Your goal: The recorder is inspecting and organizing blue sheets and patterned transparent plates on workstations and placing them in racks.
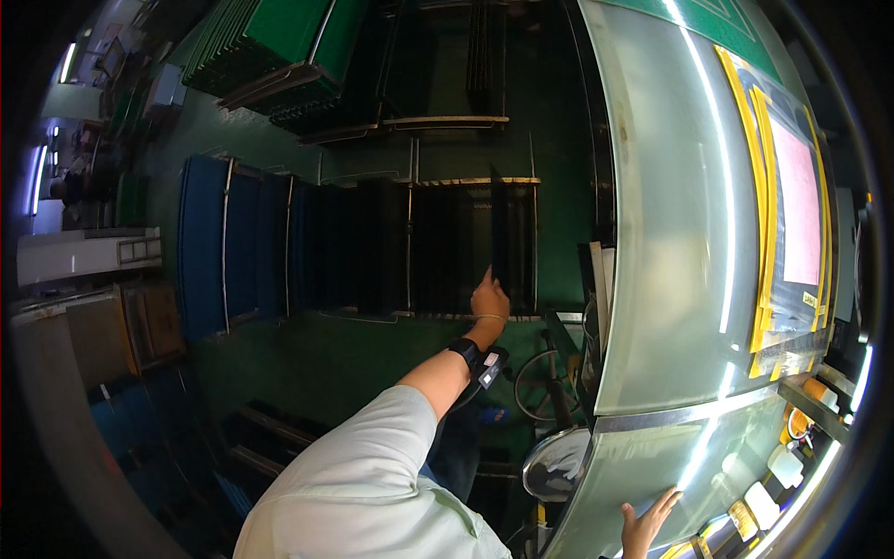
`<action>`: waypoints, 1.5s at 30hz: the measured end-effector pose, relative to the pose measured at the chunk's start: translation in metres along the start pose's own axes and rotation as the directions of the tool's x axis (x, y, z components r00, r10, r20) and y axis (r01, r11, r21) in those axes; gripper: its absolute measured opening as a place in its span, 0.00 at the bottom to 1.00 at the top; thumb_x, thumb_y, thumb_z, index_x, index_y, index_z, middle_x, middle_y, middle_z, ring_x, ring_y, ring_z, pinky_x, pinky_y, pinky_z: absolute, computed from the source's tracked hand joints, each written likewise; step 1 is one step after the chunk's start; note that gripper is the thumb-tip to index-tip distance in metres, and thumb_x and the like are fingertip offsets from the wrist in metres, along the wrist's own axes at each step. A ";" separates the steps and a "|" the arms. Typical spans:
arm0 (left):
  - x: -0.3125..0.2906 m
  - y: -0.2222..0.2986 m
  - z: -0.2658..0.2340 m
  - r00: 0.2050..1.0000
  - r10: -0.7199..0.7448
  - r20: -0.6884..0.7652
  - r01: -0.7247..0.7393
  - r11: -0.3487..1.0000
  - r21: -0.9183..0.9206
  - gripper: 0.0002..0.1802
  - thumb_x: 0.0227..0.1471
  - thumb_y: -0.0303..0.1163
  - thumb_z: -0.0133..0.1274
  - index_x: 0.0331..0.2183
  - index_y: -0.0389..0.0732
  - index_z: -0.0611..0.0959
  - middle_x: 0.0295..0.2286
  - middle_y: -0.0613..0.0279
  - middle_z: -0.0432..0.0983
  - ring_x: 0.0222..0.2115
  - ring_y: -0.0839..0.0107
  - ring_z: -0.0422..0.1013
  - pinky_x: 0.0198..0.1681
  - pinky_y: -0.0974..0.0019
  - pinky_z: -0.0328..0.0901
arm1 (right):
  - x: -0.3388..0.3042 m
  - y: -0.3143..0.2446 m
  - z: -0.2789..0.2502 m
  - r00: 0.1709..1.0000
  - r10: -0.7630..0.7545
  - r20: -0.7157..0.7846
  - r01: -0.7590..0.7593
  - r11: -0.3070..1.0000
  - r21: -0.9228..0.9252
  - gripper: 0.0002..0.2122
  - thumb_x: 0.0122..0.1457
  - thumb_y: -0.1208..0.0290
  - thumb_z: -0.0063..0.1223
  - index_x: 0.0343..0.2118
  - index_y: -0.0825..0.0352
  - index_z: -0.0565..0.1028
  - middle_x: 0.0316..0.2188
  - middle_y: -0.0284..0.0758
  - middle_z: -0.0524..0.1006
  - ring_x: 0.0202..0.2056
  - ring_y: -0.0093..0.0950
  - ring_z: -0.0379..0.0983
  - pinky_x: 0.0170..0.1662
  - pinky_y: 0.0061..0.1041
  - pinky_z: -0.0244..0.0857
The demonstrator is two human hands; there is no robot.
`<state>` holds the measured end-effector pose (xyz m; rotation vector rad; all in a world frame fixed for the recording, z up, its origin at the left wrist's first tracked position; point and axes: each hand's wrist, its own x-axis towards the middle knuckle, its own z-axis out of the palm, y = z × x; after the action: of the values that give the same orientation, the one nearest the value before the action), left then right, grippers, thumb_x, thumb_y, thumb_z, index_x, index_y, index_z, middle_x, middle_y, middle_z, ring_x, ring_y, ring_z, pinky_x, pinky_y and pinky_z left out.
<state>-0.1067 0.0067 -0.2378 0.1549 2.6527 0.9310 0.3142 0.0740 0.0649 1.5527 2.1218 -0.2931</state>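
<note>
At frame centre, the left hand (490,300) pinched a dark panel (500,228) in the rack (447,247); it could snag neighbouring panels. The right hand (644,527) lay open on the table (670,233).

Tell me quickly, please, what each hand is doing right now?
Left hand: closed on a dark panel standing in the rack.
Right hand: open, flat on the shiny machine surface, holding nothing.

Left hand (489,300) on black panel (500,228); right hand (644,526) on steel bench (670,279)
</note>
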 end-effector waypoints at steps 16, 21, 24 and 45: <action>0.013 -0.024 -0.003 0.929 -0.267 0.255 0.235 0.960 0.152 0.51 0.43 0.62 0.45 0.56 0.35 0.49 0.57 0.43 0.41 0.55 0.48 0.49 0.55 0.57 0.52 | -0.003 0.009 0.021 0.999 0.037 0.019 -0.039 0.990 0.135 0.50 0.34 0.69 0.63 0.58 0.72 0.40 0.58 0.57 0.39 0.58 0.53 0.37 0.59 0.41 0.38; -0.021 -0.054 -0.048 0.917 -0.196 0.346 0.139 0.973 0.182 0.43 0.44 0.50 0.50 0.53 0.29 0.56 0.52 0.35 0.51 0.53 0.45 0.51 0.55 0.57 0.51 | -0.003 0.002 0.019 0.992 0.127 0.022 -0.129 0.979 0.160 0.51 0.33 0.68 0.65 0.58 0.71 0.41 0.58 0.57 0.39 0.58 0.52 0.39 0.59 0.41 0.39; -0.051 -0.053 -0.059 0.789 -0.125 0.602 -0.160 0.904 0.397 0.30 0.41 0.42 0.53 0.47 0.39 0.70 0.45 0.43 0.65 0.47 0.48 0.61 0.49 0.56 0.59 | -0.016 0.016 0.010 0.987 0.128 -0.099 -0.102 0.967 0.234 0.51 0.32 0.65 0.67 0.58 0.70 0.45 0.57 0.57 0.42 0.58 0.51 0.40 0.59 0.40 0.41; -0.264 0.158 -0.120 0.063 0.566 0.822 -0.997 0.000 0.076 0.54 0.37 0.68 0.44 0.58 0.48 0.46 0.59 0.53 0.29 0.59 0.51 0.26 0.58 0.44 0.28 | -0.236 0.390 0.037 0.318 0.947 -0.044 0.911 -0.293 0.290 0.24 0.52 0.57 0.52 0.46 0.69 0.65 0.40 0.40 0.71 0.43 0.30 0.67 0.43 0.28 0.65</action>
<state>0.1005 0.0052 0.0194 2.1648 1.7784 -0.1049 0.7443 -0.0103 0.1959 -0.8096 -0.2516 0.6080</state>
